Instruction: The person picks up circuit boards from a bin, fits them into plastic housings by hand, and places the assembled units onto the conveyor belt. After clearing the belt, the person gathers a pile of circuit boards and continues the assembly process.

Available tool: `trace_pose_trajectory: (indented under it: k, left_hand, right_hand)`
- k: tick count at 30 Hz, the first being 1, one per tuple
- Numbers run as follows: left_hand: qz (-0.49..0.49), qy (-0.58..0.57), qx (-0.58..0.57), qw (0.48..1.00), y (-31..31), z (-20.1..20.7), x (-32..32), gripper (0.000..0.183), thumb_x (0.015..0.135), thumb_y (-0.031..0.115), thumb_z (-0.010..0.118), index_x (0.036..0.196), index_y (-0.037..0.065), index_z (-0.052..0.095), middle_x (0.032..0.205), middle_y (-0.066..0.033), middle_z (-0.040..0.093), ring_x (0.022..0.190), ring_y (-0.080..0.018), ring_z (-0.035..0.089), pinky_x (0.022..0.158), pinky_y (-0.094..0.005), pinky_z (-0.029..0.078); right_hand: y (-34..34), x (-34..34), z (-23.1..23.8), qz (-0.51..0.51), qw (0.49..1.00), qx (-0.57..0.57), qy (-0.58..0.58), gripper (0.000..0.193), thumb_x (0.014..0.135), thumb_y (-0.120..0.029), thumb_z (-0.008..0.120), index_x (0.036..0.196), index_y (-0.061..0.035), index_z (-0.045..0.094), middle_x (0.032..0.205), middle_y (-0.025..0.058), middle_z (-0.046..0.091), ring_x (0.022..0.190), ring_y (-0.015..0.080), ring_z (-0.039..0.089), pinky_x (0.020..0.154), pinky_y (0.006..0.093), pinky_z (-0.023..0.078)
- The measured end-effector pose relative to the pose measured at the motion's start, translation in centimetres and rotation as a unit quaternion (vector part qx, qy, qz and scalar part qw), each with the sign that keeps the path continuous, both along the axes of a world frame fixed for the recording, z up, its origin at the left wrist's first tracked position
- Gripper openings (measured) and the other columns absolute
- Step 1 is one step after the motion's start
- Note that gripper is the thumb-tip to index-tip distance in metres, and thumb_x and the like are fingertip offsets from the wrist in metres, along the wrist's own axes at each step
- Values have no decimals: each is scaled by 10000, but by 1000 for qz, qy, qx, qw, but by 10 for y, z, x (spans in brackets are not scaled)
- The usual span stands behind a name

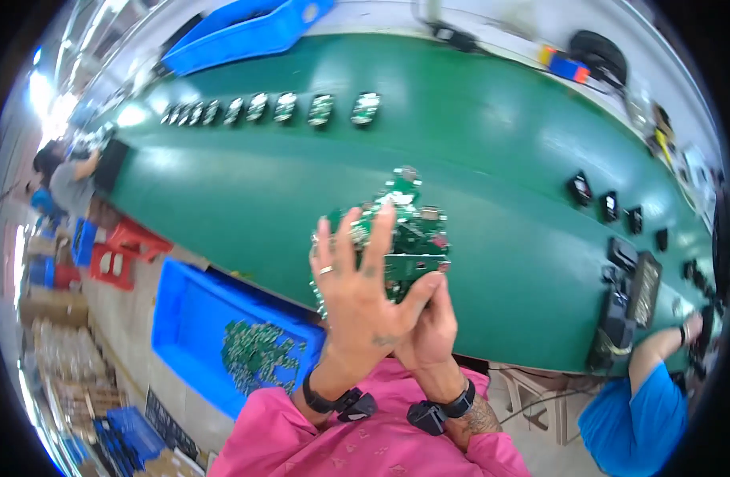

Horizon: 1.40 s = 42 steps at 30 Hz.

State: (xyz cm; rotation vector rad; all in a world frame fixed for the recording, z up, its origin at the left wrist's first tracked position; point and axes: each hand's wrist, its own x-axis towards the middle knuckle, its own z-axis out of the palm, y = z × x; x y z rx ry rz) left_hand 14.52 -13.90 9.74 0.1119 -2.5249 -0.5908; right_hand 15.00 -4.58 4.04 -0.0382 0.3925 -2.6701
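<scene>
A cluster of green circuit boards is in front of me, over the near edge of the table. My left hand lies across it palm down, fingers stretched out and apart, with a ring on one finger. Close against the left hand, my right hand grips the boards from the near side. Its thumb points up beside them, and its other fingers are mostly hidden. How many boards are in the cluster I cannot tell.
On the green table, a row of circuit boards runs leftward. A blue bin holding boards stands low left; another blue bin is behind. Dark devices lie at right. Co-workers sit left and right.
</scene>
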Motion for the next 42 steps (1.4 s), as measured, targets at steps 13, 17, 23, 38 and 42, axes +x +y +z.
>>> trace_pose_trajectory:
  k: [13,17,23,38,42]
  left_hand:
    - [-225,-92,34,969,194,-55,-68,782,808,669,626,1440,226,497,1456,-183,427,1363,-533,314,1021,-795,160]
    - [-246,-107,29,963,217,-64,-75,798,824,663,610,1451,187,481,1463,-236,398,1384,-513,300,1036,-796,118]
    - [-268,-113,16,957,226,-79,-80,860,839,588,627,1498,91,386,1473,-278,360,1394,-492,300,1082,-758,101]
    - [-372,-160,-131,905,68,-72,-70,1406,507,787,772,1553,45,195,1581,-321,102,1476,-490,121,1161,-666,86]
    - [-410,-145,-140,889,90,-77,-104,1488,437,801,789,1572,72,160,1583,-333,72,1478,-499,98,1166,-660,75]
  right_hand:
    - [168,-22,-15,-279,957,14,-84,501,1078,-440,304,1467,-153,438,1482,48,482,1337,265,475,1132,458,369]
    - [196,-22,-19,-332,929,122,-106,453,1076,-391,365,1447,-146,450,1453,35,488,1330,241,467,1114,443,383]
    - [227,-23,-4,-342,842,399,-125,348,1033,-238,495,1359,-120,455,1267,45,529,1150,184,527,875,445,548]
    - [256,-10,-20,-339,390,855,35,852,870,-178,703,1524,36,200,1378,271,455,1283,431,411,1067,509,337]
    - [257,-6,-36,-347,311,881,82,833,838,-185,733,1505,26,279,1432,249,417,1324,428,384,1086,549,294]
